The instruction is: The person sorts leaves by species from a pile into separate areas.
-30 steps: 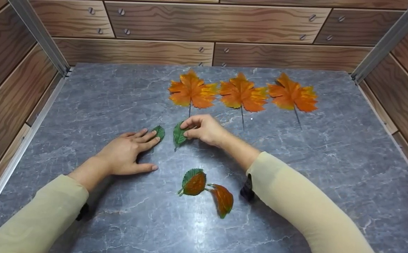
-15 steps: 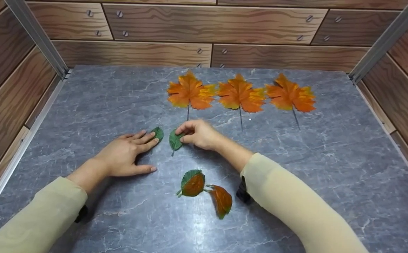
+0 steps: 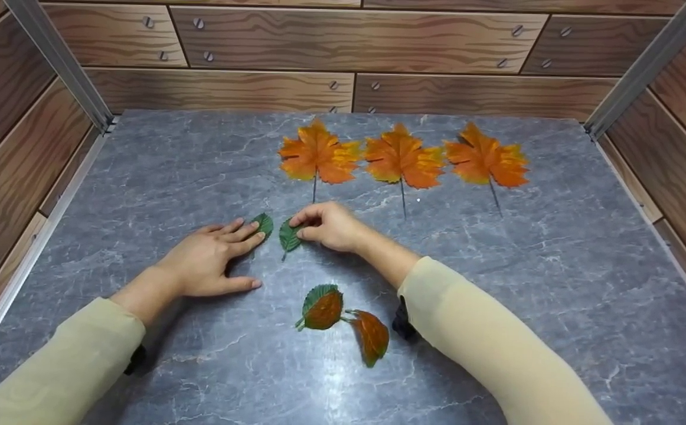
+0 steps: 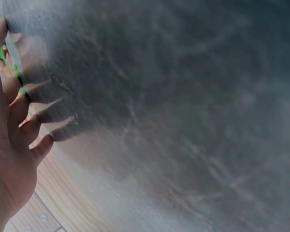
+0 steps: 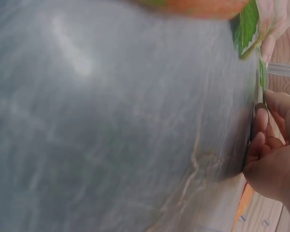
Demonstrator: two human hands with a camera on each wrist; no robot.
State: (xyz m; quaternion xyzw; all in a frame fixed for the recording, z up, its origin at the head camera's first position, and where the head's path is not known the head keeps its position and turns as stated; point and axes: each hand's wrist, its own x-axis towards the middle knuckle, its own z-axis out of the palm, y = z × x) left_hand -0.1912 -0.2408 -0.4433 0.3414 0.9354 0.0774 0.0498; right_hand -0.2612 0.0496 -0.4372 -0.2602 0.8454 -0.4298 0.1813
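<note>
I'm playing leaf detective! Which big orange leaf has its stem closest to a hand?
The leftmost orange leaf: its stem runs down to the right hand. The middle leaf and rightmost leaf have stems farther off.

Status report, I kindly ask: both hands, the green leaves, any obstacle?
Left hand touching left green leaf. Right hand pinching right green leaf. Gap between the two, no obstacle seen there.

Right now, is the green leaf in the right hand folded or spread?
Spread: the green leaf shows its broad face without visible folds; the right hand pinches one edge.
</note>
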